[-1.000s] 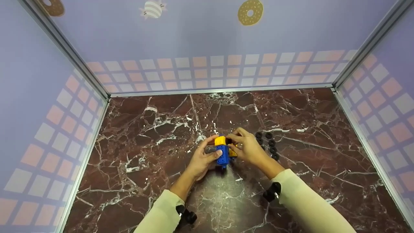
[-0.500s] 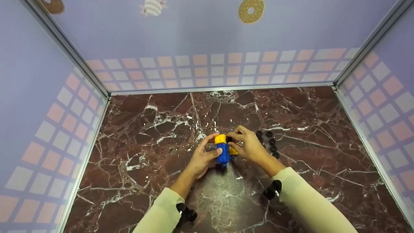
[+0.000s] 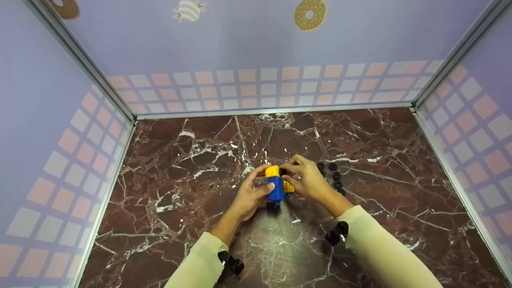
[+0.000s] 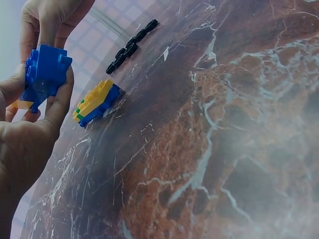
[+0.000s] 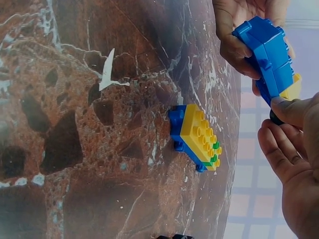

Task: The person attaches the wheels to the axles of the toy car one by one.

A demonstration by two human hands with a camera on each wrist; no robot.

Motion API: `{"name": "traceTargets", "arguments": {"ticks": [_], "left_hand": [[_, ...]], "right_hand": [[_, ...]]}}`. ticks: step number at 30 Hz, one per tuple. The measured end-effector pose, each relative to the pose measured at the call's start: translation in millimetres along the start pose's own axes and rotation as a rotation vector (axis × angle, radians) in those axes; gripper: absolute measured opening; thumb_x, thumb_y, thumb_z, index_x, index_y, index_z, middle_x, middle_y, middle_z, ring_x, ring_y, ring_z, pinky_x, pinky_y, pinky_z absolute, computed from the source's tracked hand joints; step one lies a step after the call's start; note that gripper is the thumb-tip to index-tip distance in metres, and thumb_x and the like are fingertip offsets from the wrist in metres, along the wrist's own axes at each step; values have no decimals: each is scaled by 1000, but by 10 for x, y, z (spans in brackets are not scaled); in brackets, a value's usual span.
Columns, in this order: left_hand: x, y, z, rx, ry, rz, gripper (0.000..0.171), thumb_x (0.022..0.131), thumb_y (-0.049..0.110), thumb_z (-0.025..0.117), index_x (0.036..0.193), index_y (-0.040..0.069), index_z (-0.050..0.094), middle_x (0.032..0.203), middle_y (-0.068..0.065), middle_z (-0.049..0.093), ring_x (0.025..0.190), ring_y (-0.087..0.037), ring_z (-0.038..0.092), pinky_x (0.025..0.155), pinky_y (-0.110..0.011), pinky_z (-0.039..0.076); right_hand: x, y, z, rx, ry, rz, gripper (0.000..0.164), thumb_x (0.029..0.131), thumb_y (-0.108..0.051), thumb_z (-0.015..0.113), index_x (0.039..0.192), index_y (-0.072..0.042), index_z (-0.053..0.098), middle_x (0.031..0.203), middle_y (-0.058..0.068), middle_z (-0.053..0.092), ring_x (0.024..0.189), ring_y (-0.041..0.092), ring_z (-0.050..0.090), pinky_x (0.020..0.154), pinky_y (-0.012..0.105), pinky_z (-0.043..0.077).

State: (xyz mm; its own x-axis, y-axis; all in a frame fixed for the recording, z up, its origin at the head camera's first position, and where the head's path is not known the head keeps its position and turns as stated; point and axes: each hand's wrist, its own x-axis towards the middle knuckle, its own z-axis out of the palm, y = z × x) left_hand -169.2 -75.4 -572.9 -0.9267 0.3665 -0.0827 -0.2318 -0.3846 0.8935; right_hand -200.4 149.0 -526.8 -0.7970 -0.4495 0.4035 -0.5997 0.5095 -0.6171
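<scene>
A toy block vehicle body (image 3: pixel 275 190), blue with a yellow block at its far end, is held between the thumb and fingers of my left hand (image 3: pixel 250 196). My right hand (image 3: pixel 310 180) pinches a small black wheel (image 5: pixel 275 118) against the side of this body, near the yellow end. The right fingers partly cover the wheel. In the left wrist view, the blue end (image 4: pixel 47 72) of the body faces the camera, raised off the table. A second block piece (image 5: pixel 197 137), yellow studs with a green strip over a blue base, sits on the table just beyond the held body.
Several black wheels (image 3: pixel 336 176) lie in two rows to the right of my right hand. The brown marbled table (image 3: pixel 180 224) has purple walls (image 3: pixel 256 48) on its left, back and right. A black device (image 3: pixel 338 234) is strapped to each wrist.
Both hands and the vehicle body keep nearly the same place. My right hand's fingers have shifted only slightly at the wheel.
</scene>
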Motion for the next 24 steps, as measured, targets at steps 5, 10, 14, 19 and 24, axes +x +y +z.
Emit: {"name": "traceTargets", "arguments": {"ticks": [5, 10, 14, 19, 24], "left_hand": [[9, 27, 10, 7, 4, 8, 74, 106, 1, 70, 169, 3, 32, 156, -20, 42, 114, -30, 76, 96, -47, 70], [19, 32, 14, 7, 6, 11, 72, 106, 0, 69, 169, 4, 34, 157, -20, 43, 114, -29, 76, 98, -46, 69], [28, 33, 22, 2, 9, 4, 73, 105, 2, 72, 168, 6, 36, 157, -20, 44, 115, -29, 76, 98, -47, 69], [37, 39, 31, 3, -3, 18, 76, 105, 3, 73, 169, 4, 33, 156, -17, 43, 118, -31, 75, 96, -46, 70], [39, 34, 27, 6, -11, 28, 76, 105, 4, 74, 168, 2, 33, 156, -15, 42, 119, -32, 75, 96, -47, 70]], "right_hand": [[28, 7, -8, -4, 9, -20, 24, 95, 0, 85, 118, 1, 83, 99, 16, 68, 87, 32, 73, 73, 46, 67], [41, 35, -4, -16, 27, -37, 23, 94, -1, 86, 116, -1, 85, 97, 13, 68, 83, 28, 70, 69, 41, 65], [45, 39, -18, -12, 29, -24, 23, 93, -1, 87, 116, -1, 85, 97, 12, 69, 83, 26, 70, 69, 36, 65], [58, 27, -43, 1, 21, -2, 23, 95, -2, 86, 117, -1, 85, 98, 13, 71, 86, 26, 72, 72, 37, 65], [67, 33, -50, 3, 25, -17, 24, 94, -2, 87, 118, 0, 85, 98, 14, 72, 86, 27, 72, 71, 40, 65]]}}
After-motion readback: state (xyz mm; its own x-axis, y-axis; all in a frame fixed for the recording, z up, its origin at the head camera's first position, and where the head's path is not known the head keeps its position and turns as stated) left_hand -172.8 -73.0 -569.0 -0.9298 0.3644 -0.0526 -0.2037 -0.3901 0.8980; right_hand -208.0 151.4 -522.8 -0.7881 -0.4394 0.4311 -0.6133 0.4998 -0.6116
